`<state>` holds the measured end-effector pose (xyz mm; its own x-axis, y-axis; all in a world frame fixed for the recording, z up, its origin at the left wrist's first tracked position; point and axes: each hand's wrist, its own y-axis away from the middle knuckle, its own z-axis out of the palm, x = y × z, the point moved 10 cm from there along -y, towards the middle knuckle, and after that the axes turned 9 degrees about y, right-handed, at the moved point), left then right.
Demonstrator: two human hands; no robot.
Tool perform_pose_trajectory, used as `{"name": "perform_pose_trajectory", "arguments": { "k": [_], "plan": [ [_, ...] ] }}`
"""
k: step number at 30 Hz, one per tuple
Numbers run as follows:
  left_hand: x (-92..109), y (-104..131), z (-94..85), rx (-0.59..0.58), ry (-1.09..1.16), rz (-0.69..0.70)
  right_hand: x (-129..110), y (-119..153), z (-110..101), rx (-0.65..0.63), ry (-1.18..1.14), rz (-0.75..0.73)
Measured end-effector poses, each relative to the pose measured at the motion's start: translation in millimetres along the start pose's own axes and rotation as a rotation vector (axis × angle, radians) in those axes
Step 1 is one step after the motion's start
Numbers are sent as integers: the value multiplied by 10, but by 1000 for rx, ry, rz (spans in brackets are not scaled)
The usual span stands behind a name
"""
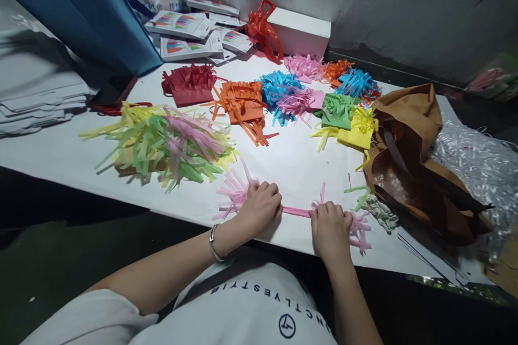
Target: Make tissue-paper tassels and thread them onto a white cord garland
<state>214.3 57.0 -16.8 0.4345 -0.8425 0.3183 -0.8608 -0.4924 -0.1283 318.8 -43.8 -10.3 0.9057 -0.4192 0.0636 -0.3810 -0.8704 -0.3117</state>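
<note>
A strip of pink fringed paper (296, 211) stretches between my two hands at the table's front edge. My left hand (261, 207) is closed round its left part, with pale pink fringe spreading out beyond the fingers. Round the right part my right hand (331, 229) is closed too, and more fringe (359, 232) sticks out past it. Between the hands the paper is gathered into a narrow, darker pink band. To the left lies a heap of yellow, green and pink paper fringe (178, 140).
Behind are fringed paper bundles, including orange (245, 105), blue (279, 89), green (339, 110) and yellow (358, 132). A brown bag (416, 135) stands right, beside clear shredded plastic (477, 172). Boxes (190, 46), a blue bag (84, 16) and a white box (299, 32) are farther back.
</note>
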Motion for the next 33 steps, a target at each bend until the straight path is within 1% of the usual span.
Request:
{"name": "perform_pose_trajectory", "arguments": {
  "k": [2, 3, 5, 7, 8, 12, 15, 18, 21, 24, 27, 29, 33],
  "plan": [
    [-9, -5, -5, 7, 19, 6, -13, -16, -84, 32, -29, 22],
    [-8, -1, -6, 10, 35, 17, -53, -18, -128, 53, -63, 9],
    [3, 16, -15, 19, 72, 53, -213, -10, -177, 71, -155, -87],
    [15, 43, -44, 45, 113, 91, -394, 15, -162, 54, -228, -211],
    [20, 58, -65, 63, 136, 108, -451, 26, -137, 40, -245, -249],
    [79, 111, -102, 90, 206, 205, -463, 13, -69, 33, -264, -237],
    [122, 115, -54, 68, 211, 258, -497, -13, -48, 19, -281, -240],
    [112, 97, 13, 44, 213, 264, -566, -20, -32, 10, -283, -266],
    [77, 93, 37, 30, 225, 248, -526, 11, -22, 10, -280, -267],
    [48, 95, 2, 24, 270, 197, -352, 73, -35, 15, -281, -225],
    [60, 71, -41, 2, 293, 122, -180, 117, -36, 2, -286, -158],
    [84, 34, -43, -30, 258, 69, -149, 117, -13, -27, -276, -134],
    [109, -59, 6, -98, 102, -10, -178, 55, 28, -61, -185, -90]
  ]
}}
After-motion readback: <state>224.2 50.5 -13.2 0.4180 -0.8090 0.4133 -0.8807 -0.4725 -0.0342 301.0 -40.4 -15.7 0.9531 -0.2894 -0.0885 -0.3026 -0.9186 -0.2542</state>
